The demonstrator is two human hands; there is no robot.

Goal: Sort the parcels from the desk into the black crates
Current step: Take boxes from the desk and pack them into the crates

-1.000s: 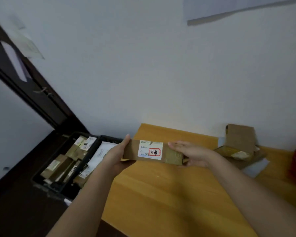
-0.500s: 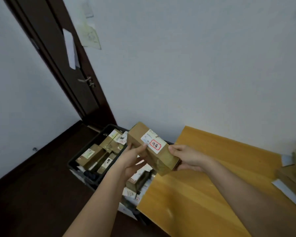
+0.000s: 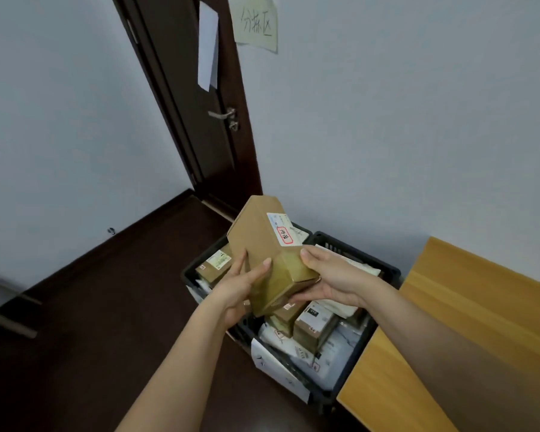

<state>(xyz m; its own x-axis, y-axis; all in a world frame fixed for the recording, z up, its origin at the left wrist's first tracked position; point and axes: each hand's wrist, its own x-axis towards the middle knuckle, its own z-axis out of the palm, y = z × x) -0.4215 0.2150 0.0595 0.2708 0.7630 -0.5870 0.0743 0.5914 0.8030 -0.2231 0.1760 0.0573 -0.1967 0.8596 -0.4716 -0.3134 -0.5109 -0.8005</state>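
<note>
Brown cardboard parcel (image 3: 264,244) with white label, tilted above black crates (image 3: 356,251) of parcels beside wooden desk (image 3: 480,307); clasped between left hand (image 3: 240,285) and right hand (image 3: 331,275), fingers curled round its lower end

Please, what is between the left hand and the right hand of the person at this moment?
In the head view, the brown cardboard parcel lies between them: the left hand holds its left side, the right hand its right side, above the black crates.
</note>
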